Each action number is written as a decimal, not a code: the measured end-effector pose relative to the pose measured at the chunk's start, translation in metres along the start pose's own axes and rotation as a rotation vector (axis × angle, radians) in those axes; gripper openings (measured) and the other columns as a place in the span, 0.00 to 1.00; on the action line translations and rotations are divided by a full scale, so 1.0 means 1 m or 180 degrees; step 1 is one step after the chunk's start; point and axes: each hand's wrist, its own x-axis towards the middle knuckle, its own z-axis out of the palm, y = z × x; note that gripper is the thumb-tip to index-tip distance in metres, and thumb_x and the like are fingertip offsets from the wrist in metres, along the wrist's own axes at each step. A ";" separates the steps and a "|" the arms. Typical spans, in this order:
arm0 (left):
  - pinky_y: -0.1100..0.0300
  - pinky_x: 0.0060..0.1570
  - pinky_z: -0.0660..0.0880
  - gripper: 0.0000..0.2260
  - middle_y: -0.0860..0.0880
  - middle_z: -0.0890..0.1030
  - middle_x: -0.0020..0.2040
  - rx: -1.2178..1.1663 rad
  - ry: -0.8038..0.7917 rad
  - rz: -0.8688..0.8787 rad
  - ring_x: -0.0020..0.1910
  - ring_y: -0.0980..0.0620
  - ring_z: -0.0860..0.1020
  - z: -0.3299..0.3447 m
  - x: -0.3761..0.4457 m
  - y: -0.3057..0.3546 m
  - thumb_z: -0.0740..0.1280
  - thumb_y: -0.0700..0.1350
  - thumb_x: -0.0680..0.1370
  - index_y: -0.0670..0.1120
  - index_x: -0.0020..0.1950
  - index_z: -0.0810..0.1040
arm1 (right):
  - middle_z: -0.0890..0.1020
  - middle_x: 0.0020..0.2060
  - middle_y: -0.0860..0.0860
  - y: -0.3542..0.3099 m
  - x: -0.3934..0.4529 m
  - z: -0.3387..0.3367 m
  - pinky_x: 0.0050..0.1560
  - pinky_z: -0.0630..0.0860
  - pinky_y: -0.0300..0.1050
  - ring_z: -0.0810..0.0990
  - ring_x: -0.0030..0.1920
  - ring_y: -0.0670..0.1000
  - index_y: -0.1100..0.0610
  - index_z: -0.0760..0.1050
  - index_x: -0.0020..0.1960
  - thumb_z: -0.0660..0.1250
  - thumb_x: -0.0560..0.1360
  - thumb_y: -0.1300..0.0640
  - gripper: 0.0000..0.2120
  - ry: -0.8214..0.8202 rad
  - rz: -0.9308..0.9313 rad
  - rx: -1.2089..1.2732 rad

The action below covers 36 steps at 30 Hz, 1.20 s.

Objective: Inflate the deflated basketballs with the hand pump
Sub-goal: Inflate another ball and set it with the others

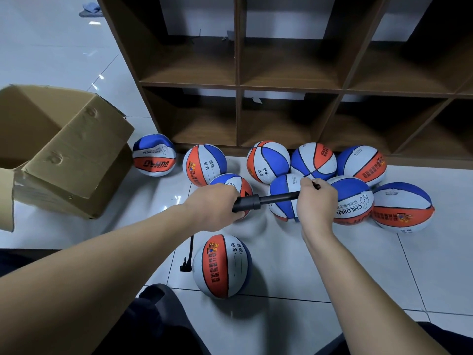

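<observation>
Both our hands are clamped on the hand pump [258, 201], which we hold level above the tiled floor [358, 265]. Our left hand [213, 206] wraps its fingers round the thick black barrel, and our right hand [317, 198] grips the handle end, with the thin rod drawn out between the two. A black hose [189, 254] hangs down from under the left hand, and its nozzle end lies just beside the nearest basketball [222, 265], though we cannot tell whether it is plugged into it.

That ball, red, white and blue, sits on the floor below the pump, between our forearms. Beyond the pump lies a cluster of like-coloured balls: one [245, 187] partly hidden behind the left hand, one [284, 198] behind the rod, one [354, 201] just past the right hand and touching another [403, 206] to its right. Further beyond the pump a row of four balls [313, 160] rests against the foot of a dark wooden shelf unit [238, 83] with open cubbies. Left of the pump and apart from the rest, a dented ball [154, 155] sits beside an open cardboard box [66, 155]. Far beyond the pump, at the upper left, a blue cloth [90, 9] lies on the floor.
</observation>
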 end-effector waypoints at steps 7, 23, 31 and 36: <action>0.57 0.32 0.65 0.17 0.51 0.76 0.38 -0.0073 0.0003 0.0014 0.34 0.52 0.73 -0.003 0.000 0.001 0.67 0.60 0.82 0.55 0.39 0.67 | 0.71 0.29 0.50 -0.002 -0.024 0.016 0.36 0.67 0.51 0.68 0.34 0.54 0.56 0.66 0.35 0.64 0.80 0.57 0.16 -0.0173 -0.0232 -0.0084; 0.57 0.33 0.68 0.18 0.52 0.76 0.35 0.0065 0.0050 0.0192 0.34 0.51 0.75 0.007 0.005 0.000 0.66 0.63 0.81 0.53 0.38 0.70 | 0.73 0.32 0.48 0.006 -0.062 0.038 0.39 0.67 0.50 0.70 0.37 0.53 0.50 0.66 0.37 0.61 0.84 0.53 0.17 -0.0681 -0.0387 -0.0267; 0.57 0.32 0.66 0.16 0.51 0.75 0.36 0.0025 -0.0114 0.0148 0.33 0.52 0.73 0.005 0.008 0.001 0.67 0.60 0.81 0.53 0.40 0.70 | 0.67 0.26 0.44 0.005 -0.036 0.027 0.34 0.65 0.45 0.65 0.31 0.50 0.55 0.68 0.38 0.67 0.81 0.51 0.17 -0.1206 0.0085 -0.0135; 0.56 0.33 0.67 0.17 0.50 0.76 0.36 -0.0109 -0.0362 0.0070 0.34 0.51 0.73 0.003 0.005 -0.010 0.68 0.61 0.81 0.53 0.40 0.70 | 0.67 0.26 0.49 0.003 -0.012 0.007 0.31 0.65 0.43 0.65 0.29 0.51 0.54 0.68 0.36 0.69 0.79 0.54 0.16 -0.1049 0.0343 -0.0083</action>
